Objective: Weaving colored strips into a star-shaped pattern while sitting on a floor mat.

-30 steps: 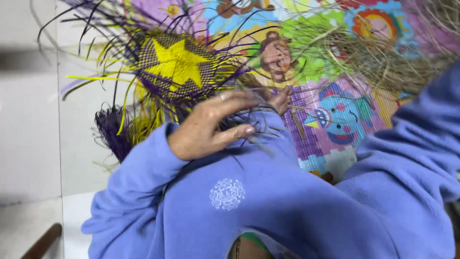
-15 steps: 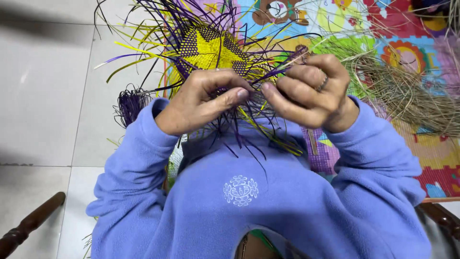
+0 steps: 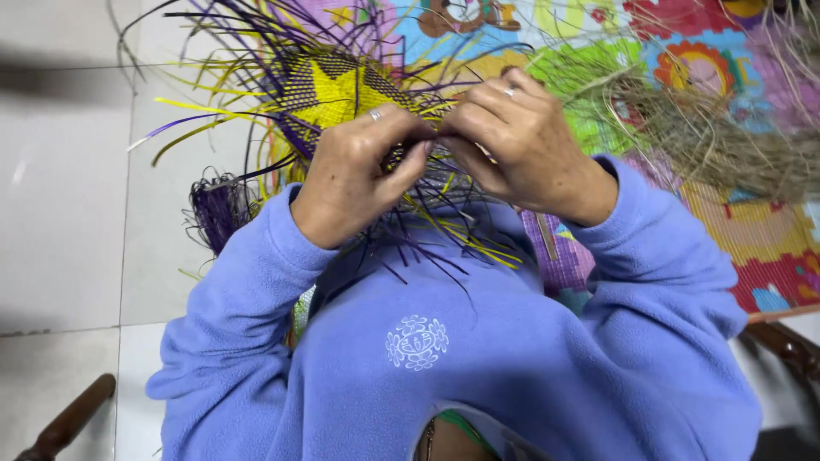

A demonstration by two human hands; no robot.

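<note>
I have both hands pinched together on the near edge of a half-woven mat, held up in front of my chest. My left hand (image 3: 354, 175) and right hand (image 3: 521, 149) meet fingertip to fingertip, each closed on thin purple and yellow strips (image 3: 444, 230) at the mat's (image 3: 342, 90) rim; which strip each finger holds is hidden under the knuckles. The woven panel, purple with a yellow star, rises away from the grip, its flat face turned toward me. Its long axis seems to run from the grip up and away, with loose strip ends fanning out on every side and spilling down below the grip onto my blue fleece top (image 3: 444, 358). The risk, as I judge it, is a strip slipping from the pinch and loosening the last rows, or springy ends tangling and creasing. A heap of dry straw (image 3: 717, 137) lies to the right on the colourful play mat (image 3: 769, 248).
</note>
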